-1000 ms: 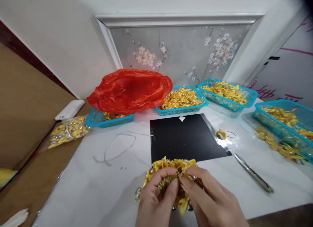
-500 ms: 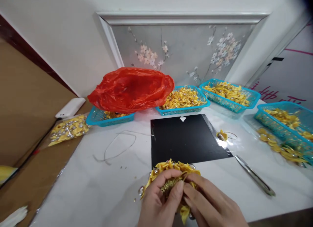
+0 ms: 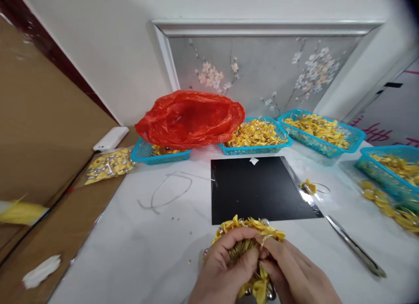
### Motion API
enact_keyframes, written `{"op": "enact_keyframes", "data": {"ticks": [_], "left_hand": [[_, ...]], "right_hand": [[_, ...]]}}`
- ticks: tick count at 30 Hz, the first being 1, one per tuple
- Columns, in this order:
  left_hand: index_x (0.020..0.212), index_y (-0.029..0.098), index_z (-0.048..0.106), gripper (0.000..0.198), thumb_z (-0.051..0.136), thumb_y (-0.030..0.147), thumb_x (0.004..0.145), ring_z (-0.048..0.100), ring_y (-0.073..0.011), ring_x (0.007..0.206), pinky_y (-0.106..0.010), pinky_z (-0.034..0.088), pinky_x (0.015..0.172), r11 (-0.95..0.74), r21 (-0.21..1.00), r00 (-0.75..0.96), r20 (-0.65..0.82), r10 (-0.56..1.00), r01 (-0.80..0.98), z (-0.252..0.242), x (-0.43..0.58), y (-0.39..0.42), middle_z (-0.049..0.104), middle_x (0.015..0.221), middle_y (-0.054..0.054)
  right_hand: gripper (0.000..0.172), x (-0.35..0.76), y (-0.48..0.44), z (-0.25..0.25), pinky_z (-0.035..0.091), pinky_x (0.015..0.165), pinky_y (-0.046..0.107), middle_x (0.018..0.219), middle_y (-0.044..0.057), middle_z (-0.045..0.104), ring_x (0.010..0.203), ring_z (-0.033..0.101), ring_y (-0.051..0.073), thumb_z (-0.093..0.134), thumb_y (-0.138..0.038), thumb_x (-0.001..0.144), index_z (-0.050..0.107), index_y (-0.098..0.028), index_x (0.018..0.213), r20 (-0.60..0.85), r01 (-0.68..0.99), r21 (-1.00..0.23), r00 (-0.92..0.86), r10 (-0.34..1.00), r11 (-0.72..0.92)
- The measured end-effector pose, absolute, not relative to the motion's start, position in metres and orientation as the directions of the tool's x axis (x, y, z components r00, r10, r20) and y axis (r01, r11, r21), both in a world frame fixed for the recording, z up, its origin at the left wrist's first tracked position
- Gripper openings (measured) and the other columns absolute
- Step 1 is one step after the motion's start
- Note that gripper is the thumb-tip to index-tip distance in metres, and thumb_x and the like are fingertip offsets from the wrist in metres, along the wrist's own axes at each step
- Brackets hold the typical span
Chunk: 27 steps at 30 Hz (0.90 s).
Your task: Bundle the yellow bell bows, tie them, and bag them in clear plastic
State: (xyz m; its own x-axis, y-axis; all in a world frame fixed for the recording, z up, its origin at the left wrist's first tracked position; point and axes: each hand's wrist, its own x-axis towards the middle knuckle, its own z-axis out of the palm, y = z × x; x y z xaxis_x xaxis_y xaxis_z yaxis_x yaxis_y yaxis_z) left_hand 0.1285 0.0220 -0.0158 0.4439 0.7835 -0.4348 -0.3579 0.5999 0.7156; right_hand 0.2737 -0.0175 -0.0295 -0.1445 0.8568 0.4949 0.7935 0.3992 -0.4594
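Observation:
At the bottom middle, my left hand and my right hand are both closed on a yellow ribbon-flower cluster with silver beads and a coiled gold wire centre. The fingertips of the two hands meet over that centre. The cluster sits just in front of a black square mat on the white table. A loose yellow flower piece on a thin wire ring lies to the right of the mat.
Several blue baskets of yellow pieces line the back and right, among them the middle basket. A red plastic bag covers the left one. Metal tweezers lie to the right, bent wire to the left, a bag of pieces further left.
The view has swung left, so everything sits further right in the picture. My hands stay closed on the flower cluster, the fingers shifting slightly over its centre.

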Motion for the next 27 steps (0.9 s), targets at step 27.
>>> {"op": "enact_keyframes", "data": {"ticks": [27], "left_hand": [[0.097,0.017,0.073,0.037,0.084,0.024,0.062,0.064,-0.0127,0.069,-0.026,0.046,0.073,0.596,0.522,0.468,-0.37,0.803,-0.61,-0.022,0.125,0.02,0.069,0.073,-0.002]], "right_hand": [[0.026,0.286,0.014,-0.006,0.056,0.075,0.03,0.105,0.004,0.073,0.095,0.069,0.019,0.043,-0.026,0.098,0.065,-0.018,0.11,0.654,0.747,-0.122,-0.434,0.619,0.653]]}}
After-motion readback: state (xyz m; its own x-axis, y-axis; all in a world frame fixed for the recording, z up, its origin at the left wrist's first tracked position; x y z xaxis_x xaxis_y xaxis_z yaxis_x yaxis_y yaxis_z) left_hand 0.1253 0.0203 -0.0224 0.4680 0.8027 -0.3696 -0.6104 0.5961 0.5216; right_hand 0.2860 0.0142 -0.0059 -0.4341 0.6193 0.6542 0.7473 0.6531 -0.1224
